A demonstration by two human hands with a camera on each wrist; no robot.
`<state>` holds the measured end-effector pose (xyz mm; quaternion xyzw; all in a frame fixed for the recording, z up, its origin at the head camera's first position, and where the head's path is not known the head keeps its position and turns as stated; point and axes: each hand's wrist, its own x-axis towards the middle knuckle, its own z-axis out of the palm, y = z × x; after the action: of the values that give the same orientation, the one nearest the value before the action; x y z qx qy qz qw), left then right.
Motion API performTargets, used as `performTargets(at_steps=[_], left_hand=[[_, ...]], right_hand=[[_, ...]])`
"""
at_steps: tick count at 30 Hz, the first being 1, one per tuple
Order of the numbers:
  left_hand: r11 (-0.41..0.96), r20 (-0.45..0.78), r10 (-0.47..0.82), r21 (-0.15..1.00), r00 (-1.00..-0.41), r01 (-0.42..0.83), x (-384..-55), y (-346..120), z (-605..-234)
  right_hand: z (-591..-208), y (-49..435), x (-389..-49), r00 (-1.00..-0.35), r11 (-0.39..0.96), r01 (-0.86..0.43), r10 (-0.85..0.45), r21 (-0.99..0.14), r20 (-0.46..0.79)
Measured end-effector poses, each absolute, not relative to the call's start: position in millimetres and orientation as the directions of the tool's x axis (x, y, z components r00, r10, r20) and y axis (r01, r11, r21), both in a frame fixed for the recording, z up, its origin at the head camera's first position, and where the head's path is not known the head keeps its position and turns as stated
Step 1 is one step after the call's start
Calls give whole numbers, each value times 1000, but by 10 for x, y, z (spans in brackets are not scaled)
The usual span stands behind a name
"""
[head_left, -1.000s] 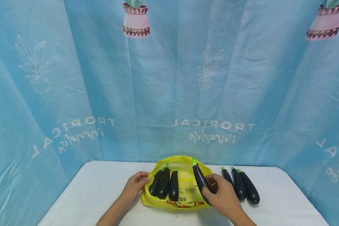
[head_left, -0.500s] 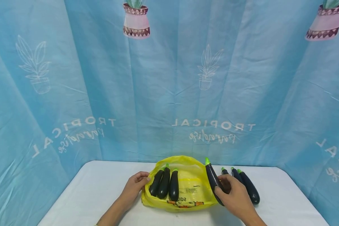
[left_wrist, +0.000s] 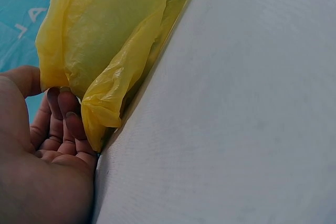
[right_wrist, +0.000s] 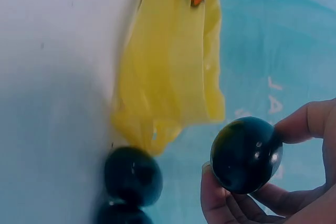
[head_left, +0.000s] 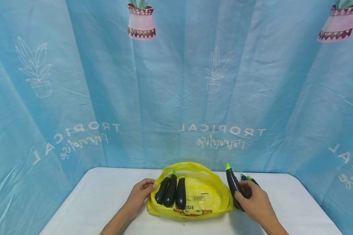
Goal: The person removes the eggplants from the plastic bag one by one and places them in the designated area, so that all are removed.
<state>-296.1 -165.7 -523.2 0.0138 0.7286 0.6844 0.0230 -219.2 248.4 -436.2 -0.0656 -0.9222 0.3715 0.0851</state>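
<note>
A yellow plastic bag (head_left: 191,165) lies on the white table with its mouth spread wide. Three dark eggplants (head_left: 170,192) with green stems rest side by side in its left half. My left hand (head_left: 139,195) pinches the bag's left rim between thumb and fingers, as the left wrist view also shows. Just past the right rim, my right hand (head_left: 256,199) holds an eggplant (head_left: 232,180) with its green stem end up. In the right wrist view, the rounded end of that held eggplant (right_wrist: 244,155) sits between thumb and fingers, apart from the bag.
More eggplants (head_left: 254,180) lie on the table at the right, mostly hidden behind my right hand. The white table (head_left: 300,205) reaches back to a blue printed curtain (head_left: 170,98), which also runs along both sides.
My right hand has moved right with the eggplant, from over the bag's right half to just beyond its right rim. The left hand and the three eggplants in the bag stay put.
</note>
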Motion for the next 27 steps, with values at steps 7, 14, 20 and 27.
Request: performTargets(at_steps=[7,14,20,27], left_hand=[[64,-9,44,998,-999,-6,-2945,-1649,-5218],[62,-7,47,998,-999,-5,-2944,-1654,-5211],[62,-9,46,998,-999,-6,-2943,-1650,-5207],[83,-14,46,997,-999,-10,-2933,-1652,-5208]], right_hand=[[-4386,2689,-2284,-970,721,79,214,-688,112],[-4384,2829,-2351,-964,726,105,241,-680,109],[-4415,2948,-2410,-960,710,140,269,-690,82],[-4464,3105,-2462,-951,696,179,305,-695,60]])
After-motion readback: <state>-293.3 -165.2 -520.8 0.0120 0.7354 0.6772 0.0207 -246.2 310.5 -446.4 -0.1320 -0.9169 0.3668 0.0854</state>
